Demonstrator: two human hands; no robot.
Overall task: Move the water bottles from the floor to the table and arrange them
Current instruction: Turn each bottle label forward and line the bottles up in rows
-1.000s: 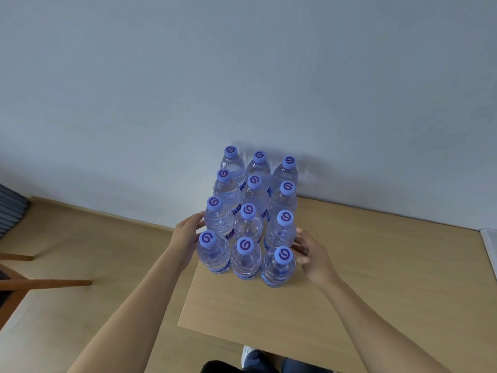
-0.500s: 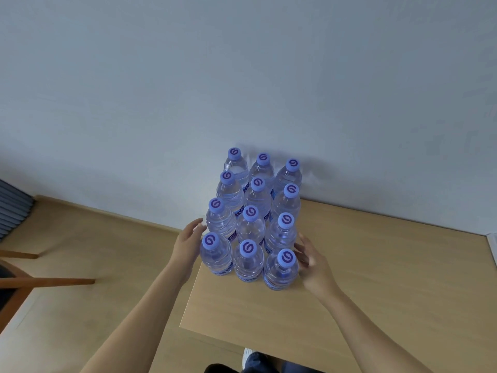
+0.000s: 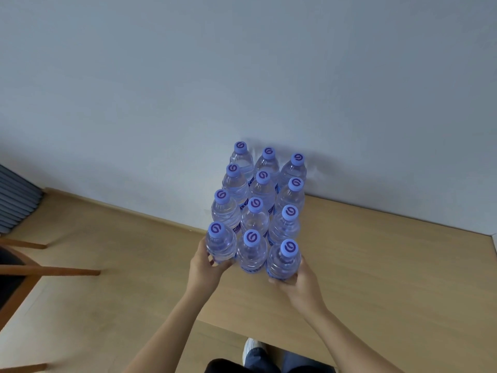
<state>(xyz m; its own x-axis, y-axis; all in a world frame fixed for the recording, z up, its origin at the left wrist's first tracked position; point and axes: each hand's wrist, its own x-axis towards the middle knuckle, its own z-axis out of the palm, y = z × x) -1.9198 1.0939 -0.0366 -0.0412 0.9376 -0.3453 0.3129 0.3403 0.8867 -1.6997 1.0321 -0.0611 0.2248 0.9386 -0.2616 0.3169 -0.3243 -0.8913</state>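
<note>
Several clear water bottles with blue caps stand upright in a tight block, three across, at the left end of the wooden table (image 3: pixel 376 265), up against the wall. My left hand (image 3: pixel 203 267) grips the front left bottle (image 3: pixel 220 246) low on its side, fingers curled across its front. My right hand (image 3: pixel 301 284) wraps around the base of the front right bottle (image 3: pixel 283 261). The front middle bottle (image 3: pixel 251 251) stands between them, touched by neither hand as far as I can see.
The table's left edge runs just beside the bottle block, with wooden floor below. A wooden chair (image 3: pixel 40 270) stands at the far left, and a grey slatted object (image 3: pixel 16 200) sits by the wall. My shoe (image 3: pixel 251 348) shows under the near table edge.
Both hands slid from the sides of the block toward me and now close around the two front corner bottles. The bottles stay in place.
</note>
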